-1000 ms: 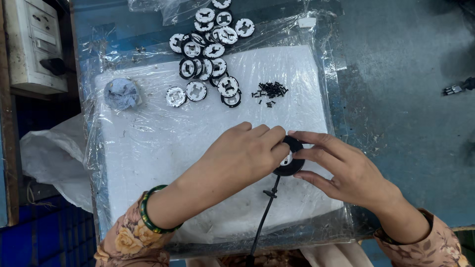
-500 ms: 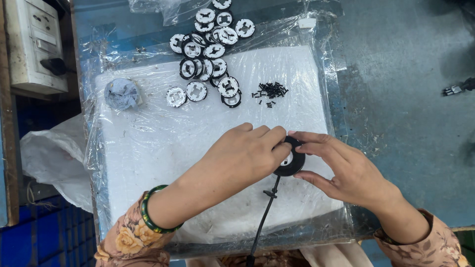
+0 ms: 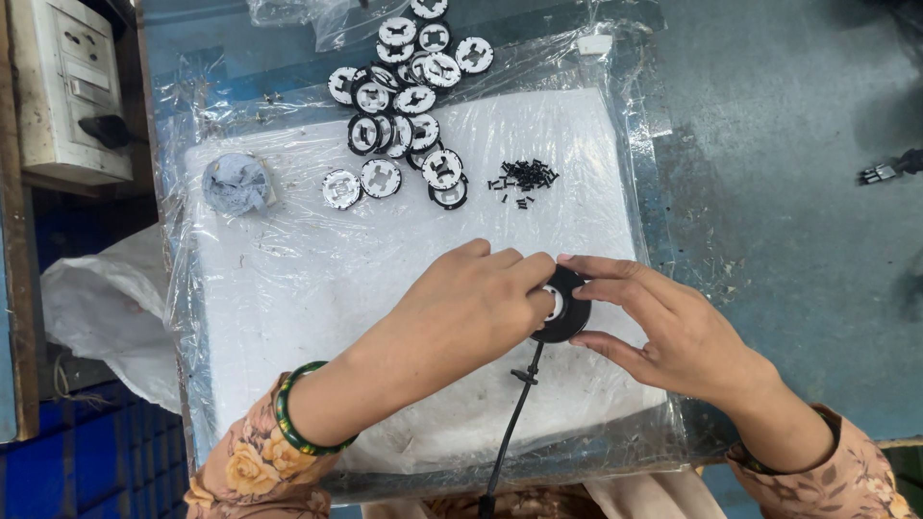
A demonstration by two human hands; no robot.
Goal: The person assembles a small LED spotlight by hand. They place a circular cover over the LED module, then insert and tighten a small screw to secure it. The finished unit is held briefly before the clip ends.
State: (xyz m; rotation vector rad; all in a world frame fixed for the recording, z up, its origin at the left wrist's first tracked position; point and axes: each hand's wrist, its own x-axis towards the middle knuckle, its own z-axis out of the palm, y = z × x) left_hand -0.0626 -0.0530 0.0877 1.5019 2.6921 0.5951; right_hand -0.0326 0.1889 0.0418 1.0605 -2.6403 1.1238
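Note:
Both my hands meet over a round black disc part (image 3: 565,309) with a white centre, above the white plastic-wrapped foam pad (image 3: 288,279). My left hand (image 3: 471,308) covers the disc's left side, fingertips pressing on its white middle. My right hand (image 3: 663,322) pinches the disc's right rim between thumb and fingers. A thin black cable (image 3: 511,423) runs from the disc down toward me. Several similar black-and-white discs (image 3: 404,106) lie piled at the pad's far edge, with a small heap of black screws (image 3: 524,179) to their right.
A crumpled grey wad (image 3: 236,183) lies on the pad's far left. A white switch box (image 3: 72,91) is mounted at the left. The blue-grey bench (image 3: 788,192) extends right, with a small dark connector (image 3: 880,173) near its edge. White sheeting (image 3: 96,308) hangs at left.
Almost nothing has moved; both hands stay on the disc, with the left fingers shifting slightly on its centre.

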